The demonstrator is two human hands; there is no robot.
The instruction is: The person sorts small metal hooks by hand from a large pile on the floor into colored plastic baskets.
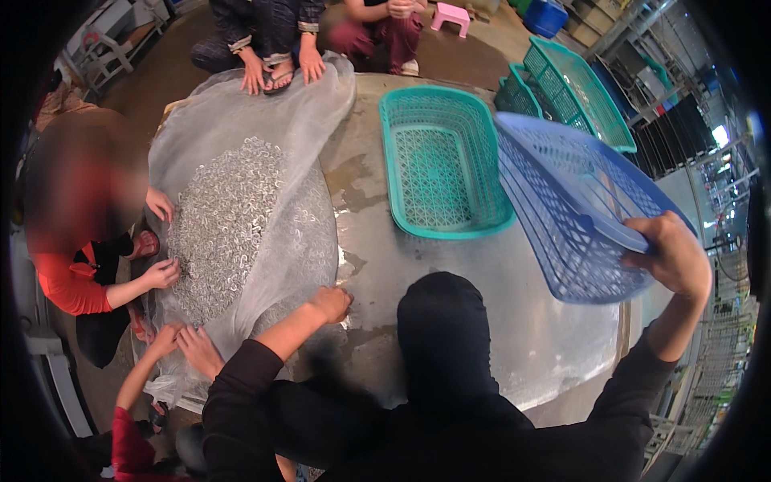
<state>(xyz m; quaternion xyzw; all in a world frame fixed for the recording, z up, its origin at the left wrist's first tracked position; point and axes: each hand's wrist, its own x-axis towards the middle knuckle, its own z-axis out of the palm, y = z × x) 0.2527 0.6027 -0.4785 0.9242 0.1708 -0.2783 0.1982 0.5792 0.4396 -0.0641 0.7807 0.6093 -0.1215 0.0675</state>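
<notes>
My right hand (673,251) grips the rim of a blue plastic basket (590,217), which is raised and tilted over the right side of the low metal table (554,345). My left hand (329,305) is closed at the near edge of a translucent mesh sheet (313,241); what its fingers hold, if anything, is hidden. Left of it, a large heap of small, curved, silvery pieces (225,233) lies on the sheet, part of it under a fold. An upright green plastic basket (438,173) stands on the table beyond my hands, with nothing visible inside.
At the left, a person in red has hands (163,275) at the heap's edge. Other hands (197,347) hold the sheet's near-left edge. Across the table, a person's hands (281,68) rest by the sheet. More green baskets (574,92) and a pink stool (451,18) stand behind.
</notes>
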